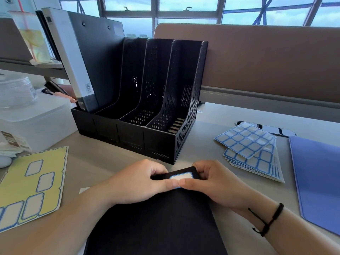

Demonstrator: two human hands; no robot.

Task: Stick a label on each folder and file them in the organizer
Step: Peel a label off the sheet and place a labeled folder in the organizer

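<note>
A person presses a blue-bordered label (pixel 181 177) onto the top corner of a black folder (pixel 158 218) lying flat on the desk (pixel 211 115), just in front of a black four-slot file organizer (pixel 147 107). The left hand (pixel 139 181) and the right hand (pixel 211 183) meet over the sticker, thumbs tip to tip along its near edge while the curled fingers pinch the folder's far corner on either side. The label looks nearly seated, though the thumbs hide its lower edge, so whether it is fully smoothed down cannot be told. Work appears under way rather than near its end: one grey-spined binder (pixel 77 61) already stands in the organizer's leftmost slot (a pale patch near its upper corner may be a label, but the glare leaves that unsure), with dark folders seemingly behind it, while the three slots to its right show nothing filed. A blue folder (pixel 316 181) waits at the right edge, apparently unlabelled. Fresh label sheets (pixel 248 144) are fanned beside it, and a partly used yellow backing sheet (pixel 33 181) lies at left.
</note>
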